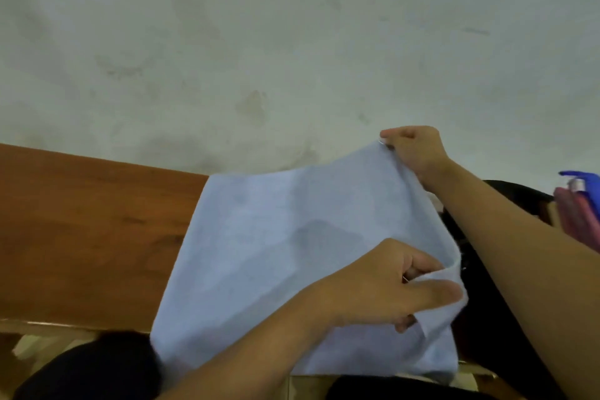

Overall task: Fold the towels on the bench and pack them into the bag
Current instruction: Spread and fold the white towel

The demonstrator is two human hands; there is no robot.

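Two hands pinch towel, left hand near corner, right hand far corner (raised)

Soft, dim, even light with a greenish cast fills the scene, without glare. The whole picture is slightly blurred. The near hand throws a faint grey shadow onto the pale blue cloth towel. Wide-angle distortion bends the reddish-brown wooden bench edge, and the blue-and-pink spray bottle at the right border smears.

Spray bottle cut off by the right edge, dark thing mostly hidden behind towel and arm
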